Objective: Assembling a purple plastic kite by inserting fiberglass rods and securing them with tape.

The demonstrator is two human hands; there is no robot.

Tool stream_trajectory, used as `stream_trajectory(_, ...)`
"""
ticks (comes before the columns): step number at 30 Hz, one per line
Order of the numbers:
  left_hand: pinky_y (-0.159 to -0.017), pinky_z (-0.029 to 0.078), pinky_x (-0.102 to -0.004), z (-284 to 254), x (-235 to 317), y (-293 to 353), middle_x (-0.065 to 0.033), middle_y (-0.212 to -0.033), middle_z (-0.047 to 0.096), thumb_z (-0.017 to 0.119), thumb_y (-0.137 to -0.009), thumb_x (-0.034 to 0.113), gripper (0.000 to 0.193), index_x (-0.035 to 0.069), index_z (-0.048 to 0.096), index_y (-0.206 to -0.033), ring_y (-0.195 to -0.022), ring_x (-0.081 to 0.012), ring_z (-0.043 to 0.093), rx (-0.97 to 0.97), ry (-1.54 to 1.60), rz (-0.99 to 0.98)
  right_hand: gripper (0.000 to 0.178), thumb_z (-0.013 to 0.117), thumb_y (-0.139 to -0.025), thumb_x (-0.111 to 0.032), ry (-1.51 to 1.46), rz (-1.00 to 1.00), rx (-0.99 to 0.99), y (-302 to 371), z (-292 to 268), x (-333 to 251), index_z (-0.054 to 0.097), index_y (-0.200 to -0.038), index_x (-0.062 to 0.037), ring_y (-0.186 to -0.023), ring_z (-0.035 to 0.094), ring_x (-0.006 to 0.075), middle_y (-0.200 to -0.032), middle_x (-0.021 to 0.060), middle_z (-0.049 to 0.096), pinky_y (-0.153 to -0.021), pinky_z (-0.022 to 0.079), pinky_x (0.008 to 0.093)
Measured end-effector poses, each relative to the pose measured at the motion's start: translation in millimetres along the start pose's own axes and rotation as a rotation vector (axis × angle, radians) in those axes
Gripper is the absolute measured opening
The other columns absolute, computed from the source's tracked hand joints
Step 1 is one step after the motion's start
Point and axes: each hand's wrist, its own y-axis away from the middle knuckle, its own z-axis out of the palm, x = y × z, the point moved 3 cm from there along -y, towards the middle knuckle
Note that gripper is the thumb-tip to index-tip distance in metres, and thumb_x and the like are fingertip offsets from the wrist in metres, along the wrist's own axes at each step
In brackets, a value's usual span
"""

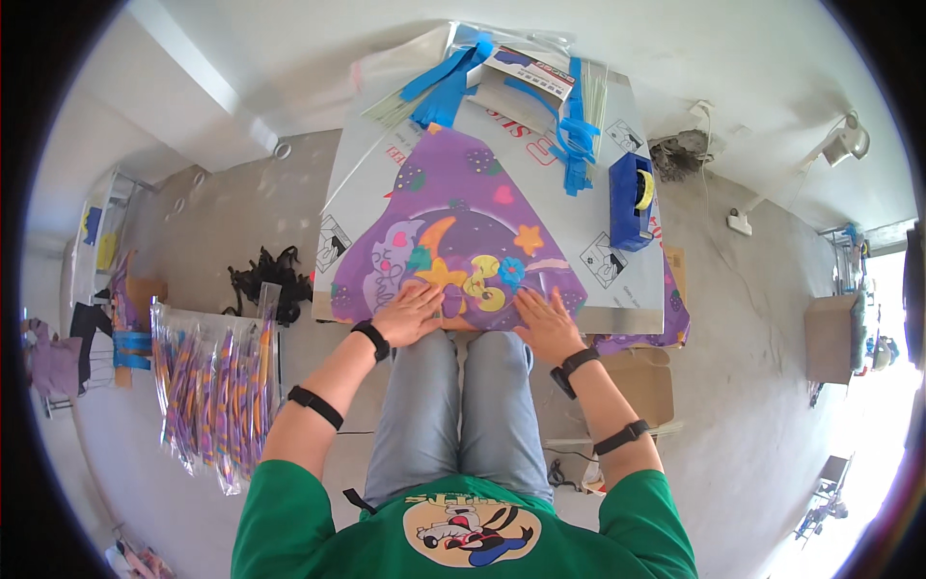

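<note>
A purple triangular kite sheet (449, 179) lies spread on the table, its tip pointing away from me. It is printed with a moon, stars, hearts and a yellow figure with a blue flower. My left hand (409, 315) rests flat on its near edge, left of the middle, fingers stretched out. On the same edge, further right, my right hand (550, 326) presses down with its fingers spread. Neither hand grips anything. A black band sits on each wrist and another on each forearm.
At the table's back lie blue ribbon strips (446, 92), thin pale rods (386, 116) and an open carton (516, 92). A blue tape dispenser (631, 207) stands right. Bagged purple-orange rolls (212, 386) hang at left, beside a black tangled bundle (272, 285). A cardboard box (641, 386) sits below right.
</note>
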Motion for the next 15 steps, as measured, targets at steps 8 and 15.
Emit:
stream_trajectory(8,-0.111,0.017,-0.0451,4,-78,82,-0.0058,-0.152,0.016,0.033,-0.097,0.041,0.058,0.011,0.021,-0.145,-0.140,-0.0225,0.016,0.070,0.012,-0.349,0.062,0.052,-0.088,-0.031,0.072,0.219,0.006,37,-10,43,0.030,-0.141,-0.0093,-0.134,0.031,0.0218,-0.145,0.0055,0.034,-0.110,0.019,0.0497)
stream_trajectory(15,-0.109,0.021,-0.0462,4,-91,92,-0.0074,-0.152,0.018,0.036,-0.095,0.043,0.060,0.012,0.023,-0.144,-0.139,-0.0236,0.018,0.221,-0.064,-0.467,0.062,0.054,-0.087,-0.031,0.102,0.296,0.149,32,-3,40,0.032,-0.140,-0.0083,-0.134,0.029,0.0284,-0.144,0.0138,0.033,-0.110,0.018,0.0511)
